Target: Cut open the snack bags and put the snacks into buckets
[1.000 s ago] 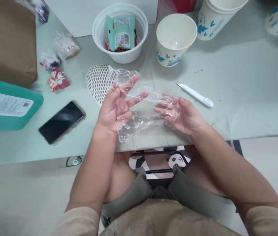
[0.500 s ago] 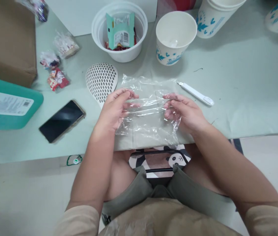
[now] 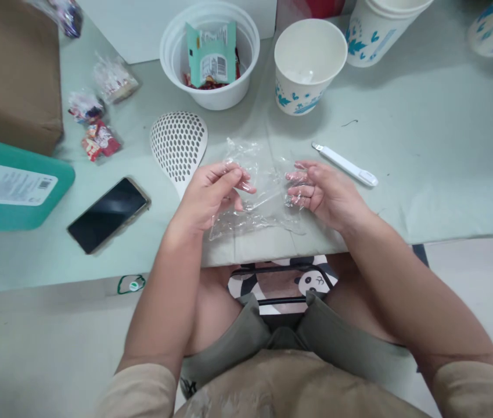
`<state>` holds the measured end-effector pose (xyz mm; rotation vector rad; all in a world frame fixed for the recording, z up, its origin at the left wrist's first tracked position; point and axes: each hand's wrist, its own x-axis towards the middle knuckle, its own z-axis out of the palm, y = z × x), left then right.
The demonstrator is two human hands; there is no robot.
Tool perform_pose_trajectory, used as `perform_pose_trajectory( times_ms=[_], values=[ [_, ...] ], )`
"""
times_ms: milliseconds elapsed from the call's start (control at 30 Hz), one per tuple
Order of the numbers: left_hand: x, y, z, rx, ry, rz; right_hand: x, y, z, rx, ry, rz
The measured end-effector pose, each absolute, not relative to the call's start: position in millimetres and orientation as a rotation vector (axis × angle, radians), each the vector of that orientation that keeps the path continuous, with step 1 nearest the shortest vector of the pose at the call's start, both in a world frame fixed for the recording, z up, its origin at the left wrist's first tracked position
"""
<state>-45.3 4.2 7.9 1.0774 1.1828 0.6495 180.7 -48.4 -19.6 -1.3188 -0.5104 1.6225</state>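
Observation:
A clear, crumpled plastic bag (image 3: 263, 186) hangs between both hands just above the pale green table (image 3: 424, 174), near its front edge. My left hand (image 3: 211, 194) pinches the bag's left side with curled fingers. My right hand (image 3: 322, 191) grips the right side, fingers bent around the film. A white perforated scoop (image 3: 179, 142) lies just behind my left hand.
Behind the hands stand a white bowl (image 3: 209, 52) holding snack packets and a paper cup (image 3: 309, 61). A white utility knife (image 3: 344, 165) lies to the right, a phone (image 3: 109, 215) to the left. A teal box (image 3: 11, 188), a cardboard box (image 3: 11, 69) and wrapped candies (image 3: 98, 139) sit far left.
Both hands went from spread open with the film over the fingers, to stretching the bag flat, to now bunching it together between closer hands.

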Motion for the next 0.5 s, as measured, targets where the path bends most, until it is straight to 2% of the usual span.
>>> perform_pose_trajectory(
  times_ms=[300,500],
  values=[
    [-48.4,-0.6,11.9,1.213,0.990,0.567,177.8,-47.6,-19.8,-1.427,-0.619,1.696],
    [-49.8,0.5,10.7,1.162,1.037,0.624,177.1,-46.0,-22.1,-1.420,-0.543,1.447]
  ],
)
